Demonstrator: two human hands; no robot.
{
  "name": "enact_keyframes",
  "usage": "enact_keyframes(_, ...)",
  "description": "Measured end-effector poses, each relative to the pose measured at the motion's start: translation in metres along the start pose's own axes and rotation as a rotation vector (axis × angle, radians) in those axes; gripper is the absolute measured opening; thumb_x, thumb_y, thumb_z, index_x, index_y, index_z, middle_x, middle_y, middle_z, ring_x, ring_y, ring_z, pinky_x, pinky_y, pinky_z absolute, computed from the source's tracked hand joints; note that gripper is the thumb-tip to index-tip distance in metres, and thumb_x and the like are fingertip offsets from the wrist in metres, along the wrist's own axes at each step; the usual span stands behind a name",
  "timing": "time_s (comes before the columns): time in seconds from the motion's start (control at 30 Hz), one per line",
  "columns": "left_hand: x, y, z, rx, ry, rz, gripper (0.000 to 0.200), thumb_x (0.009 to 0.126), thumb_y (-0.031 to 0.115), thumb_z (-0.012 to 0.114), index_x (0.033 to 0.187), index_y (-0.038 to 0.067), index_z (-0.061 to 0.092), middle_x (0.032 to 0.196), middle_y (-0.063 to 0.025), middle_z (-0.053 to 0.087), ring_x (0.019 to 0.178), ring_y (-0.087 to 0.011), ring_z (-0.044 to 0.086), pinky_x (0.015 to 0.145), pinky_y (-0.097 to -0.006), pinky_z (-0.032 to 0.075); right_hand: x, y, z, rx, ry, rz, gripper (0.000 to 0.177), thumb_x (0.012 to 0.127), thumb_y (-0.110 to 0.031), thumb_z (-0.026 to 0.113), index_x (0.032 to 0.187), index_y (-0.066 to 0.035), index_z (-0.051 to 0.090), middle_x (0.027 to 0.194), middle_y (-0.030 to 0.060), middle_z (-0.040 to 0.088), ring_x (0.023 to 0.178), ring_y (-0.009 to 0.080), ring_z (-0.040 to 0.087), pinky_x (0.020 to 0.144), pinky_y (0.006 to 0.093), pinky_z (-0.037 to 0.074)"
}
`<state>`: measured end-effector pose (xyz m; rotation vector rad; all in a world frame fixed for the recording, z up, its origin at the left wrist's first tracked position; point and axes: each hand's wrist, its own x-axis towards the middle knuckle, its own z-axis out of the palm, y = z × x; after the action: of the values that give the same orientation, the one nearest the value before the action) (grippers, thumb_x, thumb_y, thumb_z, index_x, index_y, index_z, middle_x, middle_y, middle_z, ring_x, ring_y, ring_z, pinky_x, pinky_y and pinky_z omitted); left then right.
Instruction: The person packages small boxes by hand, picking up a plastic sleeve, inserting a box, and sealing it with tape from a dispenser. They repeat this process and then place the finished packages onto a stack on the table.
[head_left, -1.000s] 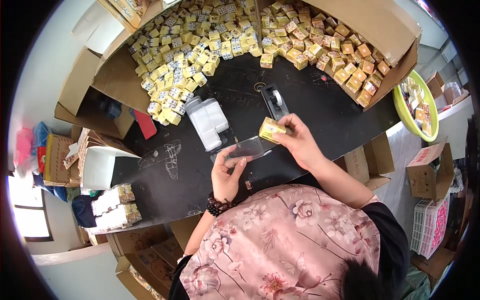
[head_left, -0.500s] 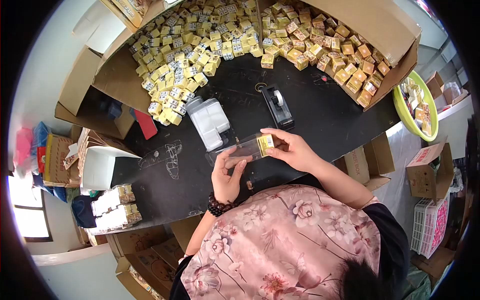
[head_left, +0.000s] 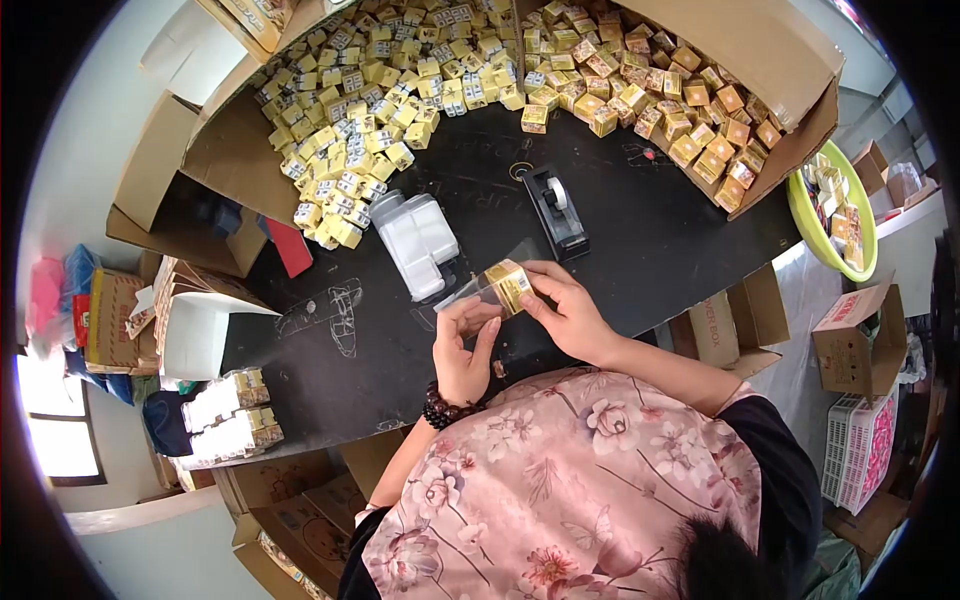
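Note:
My right hand [head_left: 570, 312] pinches a small yellow box [head_left: 510, 284] between thumb and fingers. Clear plastic film [head_left: 460, 297], probably a bag, stretches from around the box towards the left. My left hand [head_left: 464, 350], with dark beads at its wrist, has its curled fingers closed on this film. Just beyond the hands lies a stack of clear plastic bags [head_left: 418, 240] on the black table [head_left: 330, 390]. A black tape dispenser [head_left: 558, 212] with a white roll stands to the right of that stack.
Loose yellow boxes [head_left: 350, 160] fill an open carton at the far left. Orange-gold boxes [head_left: 690, 110] lie in another at the far right. A yellow-green basin [head_left: 800, 205] stands at the right edge, and wrapped boxes [head_left: 235, 415] are stacked at the left.
The small box has tilted and shifted slightly left in my right hand, now showing more of its gold side. The film has turned with it, and my left hand has moved slightly right.

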<state>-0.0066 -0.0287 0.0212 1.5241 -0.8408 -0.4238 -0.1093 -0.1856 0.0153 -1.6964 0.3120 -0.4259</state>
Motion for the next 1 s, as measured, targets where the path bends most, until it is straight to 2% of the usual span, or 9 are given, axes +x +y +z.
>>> enact_keyframes(0.1, -0.003, -0.018, 0.005, -0.106, 0.048, 0.018, 0.029, 0.095, 0.000, 0.055, 0.122, -0.001, 0.043, 0.113, -0.0129, 0.062, 0.106, -0.0174, 0.060, 0.094, -0.0290, 0.046, 0.003, 0.014, 0.007, -0.453, 0.160, -0.255, 0.034, 0.099, -0.014, 0.055, 0.132, -0.006, 0.055, 0.125, 0.0089, 0.050, 0.113, 0.0168, 0.053, 0.092, 0.0292, 0.045)
enact_keyframes(0.2, -0.002, -0.023, 0.010, -0.209, -0.030, -0.012, 0.034, 0.098, 0.002, 0.052, 0.129, -0.001, 0.040, 0.118, -0.0125, 0.060, 0.111, -0.0163, 0.057, 0.098, -0.0288, 0.043, 0.004, 0.011, 0.015, 0.131, 0.227, 0.091, 0.042, 0.096, -0.016, 0.059, 0.136, -0.009, 0.047, 0.128, 0.0092, 0.040, 0.119, 0.0175, 0.045, 0.092, 0.0326, 0.047)
enact_keyframes(0.27, -0.006, -0.015, 0.006, -0.234, -0.111, -0.102, 0.028, 0.099, 0.004, 0.051, 0.126, -0.002, 0.049, 0.114, -0.0125, 0.062, 0.107, -0.0137, 0.059, 0.094, -0.0267, 0.044, 0.003, 0.012, 0.016, 0.956, 0.233, 0.344, 0.053, 0.094, -0.015, 0.062, 0.138, -0.012, 0.033, 0.129, 0.0101, 0.036, 0.118, 0.0198, 0.048, 0.095, 0.0351, 0.049)
enact_keyframes(0.33, -0.010, -0.002, -0.019, 0.071, -0.178, -0.201, 0.015, 0.096, 0.007, 0.058, 0.097, -0.004, 0.066, 0.094, -0.0108, 0.068, 0.090, -0.0123, 0.065, 0.077, -0.0239, 0.050, 0.006, 0.018, 0.010, 0.867, 0.303, 0.321, 0.060, 0.092, -0.010, 0.065, 0.136, -0.011, 0.024, 0.128, 0.0118, 0.037, 0.112, 0.0211, 0.053, 0.095, 0.0365, 0.051)
enact_keyframes(0.4, -0.014, 0.000, -0.041, 0.275, -0.029, -0.306, 0.016, 0.093, 0.009, 0.063, 0.085, -0.005, 0.068, 0.081, -0.0090, 0.068, 0.078, -0.0127, 0.066, 0.069, -0.0243, 0.051, 0.009, 0.026, 0.004, 0.533, 0.258, -0.054, 0.052, 0.091, -0.004, 0.064, 0.132, -0.009, 0.032, 0.129, 0.0115, 0.043, 0.115, 0.0194, 0.054, 0.097, 0.0326, 0.049)
enact_keyframes(0.53, 0.013, 0.016, -0.010, -0.159, -0.104, -0.085, 0.050, 0.086, -0.005, 0.067, 0.130, -0.002, 0.044, 0.120, -0.0107, 0.056, 0.110, -0.0174, 0.059, 0.088, -0.0290, 0.053, 0.003, 0.008, 0.000, 0.441, -0.066, 0.041, 0.040, 0.091, -0.003, 0.064, 0.129, -0.004, 0.048, 0.127, 0.0097, 0.050, 0.115, 0.0150, 0.053, 0.096, 0.0290, 0.048)
enact_keyframes(0.77, 0.031, -0.016, -0.025, -0.416, -0.437, -0.264, 0.042, 0.082, -0.012, 0.066, 0.120, -0.001, 0.051, 0.124, -0.0093, 0.051, 0.107, -0.0181, 0.061, 0.087, -0.0285, 0.054, 0.001, 0.011, -0.013, 0.105, -0.111, -0.128, 0.027, 0.093, -0.010, 0.064, 0.118, -0.002, 0.060, 0.124, 0.0076, 0.053, 0.109, 0.0141, 0.057, 0.089, 0.0264, 0.049)
enact_keyframes(0.87, 0.032, 0.003, -0.010, -0.304, -0.330, -0.182, 0.039, 0.081, -0.012, 0.067, 0.114, 0.000, 0.051, 0.125, -0.0111, 0.051, 0.102, -0.0177, 0.062, 0.084, -0.0273, 0.055, 0.006, 0.020, -0.009, 0.494, -0.066, -0.092, 0.017, 0.093, -0.012, 0.064, 0.106, -0.002, 0.061, 0.118, 0.0074, 0.056, 0.105, 0.0119, 0.057, 0.086, 0.0255, 0.049)
enact_keyframes(1.0, 0.028, 0.004, 0.000, -0.297, -0.209, -0.107, 0.047, 0.082, -0.007, 0.069, 0.117, 0.002, 0.039, 0.126, -0.0138, 0.054, 0.097, -0.0168, 0.062, 0.076, -0.0245, 0.053, 0.017, 0.006, -0.027, 0.560, -0.136, 0.036, 0.012, 0.090, -0.008, 0.067, 0.095, -0.003, 0.058, 0.099, 0.0032, 0.062, 0.093, 0.0079, 0.059, 0.081, 0.0235, 0.048)
